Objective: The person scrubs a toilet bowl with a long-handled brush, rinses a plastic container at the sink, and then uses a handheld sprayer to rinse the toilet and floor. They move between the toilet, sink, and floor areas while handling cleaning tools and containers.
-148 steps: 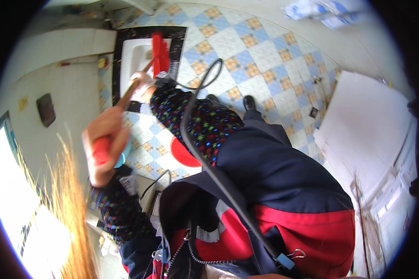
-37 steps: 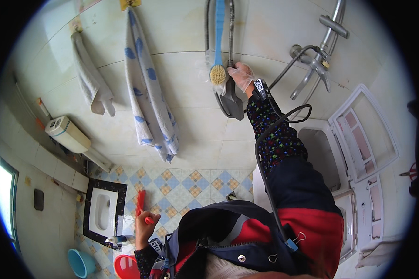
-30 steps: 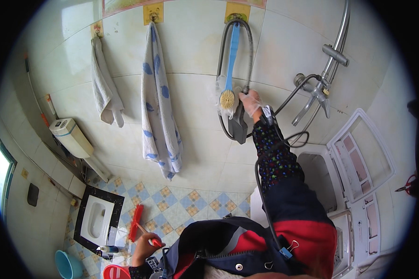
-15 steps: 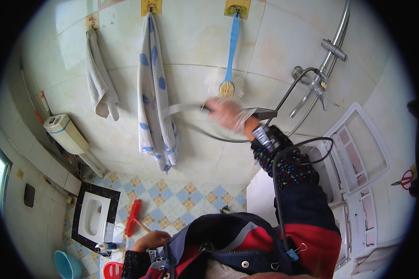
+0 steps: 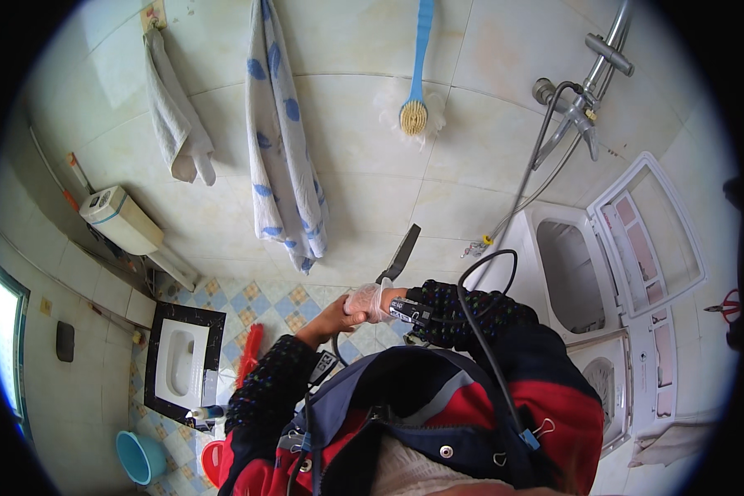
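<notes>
My right hand (image 5: 369, 301), in a clear plastic glove, is closed around the handle of a hand-held shower head (image 5: 403, 250). Its flat dark grey head sticks up past my fingers, in front of the wall. My bare left hand (image 5: 332, 321) meets the right one, its fingers closed in against the gloved fist at the handle's lower end. Which part its fingertips grip is mostly hidden. A dark hose curves down from below my hands. Left of my left sleeve, a red broom (image 5: 251, 350) stands over the floor, its handle hidden.
On the wall hang a grey towel (image 5: 176, 124), a blue-spotted towel (image 5: 283, 149) and a blue-handled brush (image 5: 415, 107). A shower faucet (image 5: 572, 116) is at right, above an open washing machine (image 5: 566, 277). A squat toilet (image 5: 178, 368) and a blue bucket (image 5: 140, 457) are at left.
My right hand has come down and left from the wall with the shower head. My left hand has risen from beside the broom to meet it. The view has tilted downward.
</notes>
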`<state>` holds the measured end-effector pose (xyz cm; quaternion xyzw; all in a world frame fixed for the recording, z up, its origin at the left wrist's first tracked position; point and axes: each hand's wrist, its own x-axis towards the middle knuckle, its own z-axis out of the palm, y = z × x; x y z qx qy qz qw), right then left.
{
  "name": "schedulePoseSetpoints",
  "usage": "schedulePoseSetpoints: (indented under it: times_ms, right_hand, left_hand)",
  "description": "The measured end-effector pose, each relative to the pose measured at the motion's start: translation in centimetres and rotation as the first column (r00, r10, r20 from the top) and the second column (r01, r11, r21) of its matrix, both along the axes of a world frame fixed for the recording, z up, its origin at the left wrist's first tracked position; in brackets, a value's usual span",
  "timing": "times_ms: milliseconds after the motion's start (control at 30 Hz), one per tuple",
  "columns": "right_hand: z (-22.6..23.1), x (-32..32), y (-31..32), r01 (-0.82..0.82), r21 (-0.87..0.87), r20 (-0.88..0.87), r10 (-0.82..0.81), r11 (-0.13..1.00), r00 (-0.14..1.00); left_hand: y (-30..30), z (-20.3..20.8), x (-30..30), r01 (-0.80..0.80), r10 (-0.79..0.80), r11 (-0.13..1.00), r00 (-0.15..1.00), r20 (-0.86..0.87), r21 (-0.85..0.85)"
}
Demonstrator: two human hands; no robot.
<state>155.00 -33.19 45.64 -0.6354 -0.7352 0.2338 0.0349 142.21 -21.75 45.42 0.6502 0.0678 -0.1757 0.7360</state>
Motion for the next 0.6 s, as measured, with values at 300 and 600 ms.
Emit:
schedulePoseSetpoints:
  times_ms: [300, 600]
  right_hand:
    - [4.6, 0.7, -3.0, 0.465, 0.194, -0.022, -0.470, 0.864, 0.883]
    - [16.2, 19.3, -23.6, 0.437, 0.801, -0.490, -0.868, -0.409, 0.085]
  left_hand:
    - [-3.6, -3.2, 1.2, -0.334, 0.287, 0.912, 0.934, -0.212, -0.236]
    - [-2.9, -3.1, 0.1, -0.549, 0.448, 0.789, 0.822, -0.353, -0.277]
